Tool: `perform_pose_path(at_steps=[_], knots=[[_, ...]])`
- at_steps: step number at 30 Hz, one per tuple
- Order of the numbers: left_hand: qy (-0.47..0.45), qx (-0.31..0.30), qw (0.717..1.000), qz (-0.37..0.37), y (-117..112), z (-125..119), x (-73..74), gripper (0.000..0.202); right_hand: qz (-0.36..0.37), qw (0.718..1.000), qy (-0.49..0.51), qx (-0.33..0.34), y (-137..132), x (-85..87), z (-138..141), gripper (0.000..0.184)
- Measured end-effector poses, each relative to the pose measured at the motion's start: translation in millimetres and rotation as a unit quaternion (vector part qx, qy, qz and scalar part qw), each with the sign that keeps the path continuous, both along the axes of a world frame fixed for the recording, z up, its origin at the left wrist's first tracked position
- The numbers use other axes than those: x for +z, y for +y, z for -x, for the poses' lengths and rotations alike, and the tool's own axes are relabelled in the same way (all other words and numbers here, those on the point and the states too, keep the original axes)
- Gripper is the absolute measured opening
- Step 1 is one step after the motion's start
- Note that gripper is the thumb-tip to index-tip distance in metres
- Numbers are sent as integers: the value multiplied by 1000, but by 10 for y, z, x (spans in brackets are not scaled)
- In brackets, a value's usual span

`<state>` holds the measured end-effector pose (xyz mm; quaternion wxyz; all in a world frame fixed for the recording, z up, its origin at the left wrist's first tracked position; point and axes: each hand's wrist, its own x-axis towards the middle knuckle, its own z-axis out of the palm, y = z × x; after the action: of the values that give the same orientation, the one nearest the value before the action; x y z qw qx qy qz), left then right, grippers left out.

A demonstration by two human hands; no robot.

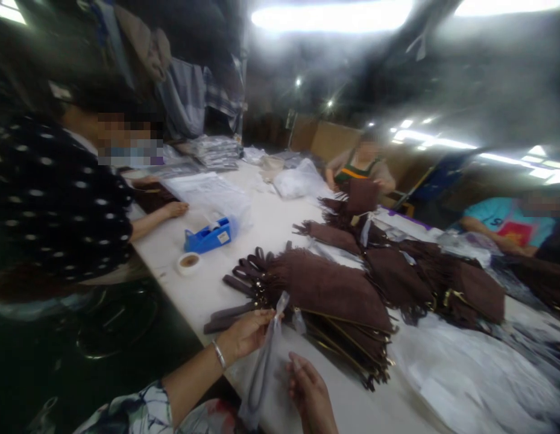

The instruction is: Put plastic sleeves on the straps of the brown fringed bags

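My left hand point(248, 334), with a bracelet at the wrist, pinches the upper end of a clear plastic sleeve point(263, 371). A dark looped strap shows through the sleeve, which hangs down over the table's near edge. To the right, my right hand point(309, 389) is apart from the sleeve, its fingers curled together; whether something small is between them is hidden. Just beyond both hands lies a stack of brown fringed pouches point(329, 286) with gold-coloured zips. Dark strap loops point(243, 277) stick out from the stack's left end.
On the white table point(257, 211) stand a blue tape dispenser point(210, 236) and a tape roll point(188, 263). More brown pouches point(397, 274) lie beyond the stack. Plastic bags point(469, 367) cover the right side. A co-worker point(58, 193) sits at the left; others work across the table.
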<state>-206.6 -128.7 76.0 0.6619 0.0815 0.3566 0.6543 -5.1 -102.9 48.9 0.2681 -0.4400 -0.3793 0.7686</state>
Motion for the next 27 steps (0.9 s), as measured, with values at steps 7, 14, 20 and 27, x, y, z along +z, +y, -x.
perform_pose_path(at_steps=[7, 14, 20, 27], knots=[[253, 17, 967, -13, -67, -39, 290, 43, -83, 993, -55, -60, 199, 176, -156, 57], [373, -3, 928, -19, 168, -155, 512, 37, -103, 991, -22, -89, 354, 450, -105, 59], [324, -109, 938, -59, -130, -108, 738, 26, -70, 988, 28, -136, 500, 861, -56, 69], [296, -189, 934, -70, -382, -98, 789, 38, -41, 979, 97, -174, 606, 868, 186, 57]])
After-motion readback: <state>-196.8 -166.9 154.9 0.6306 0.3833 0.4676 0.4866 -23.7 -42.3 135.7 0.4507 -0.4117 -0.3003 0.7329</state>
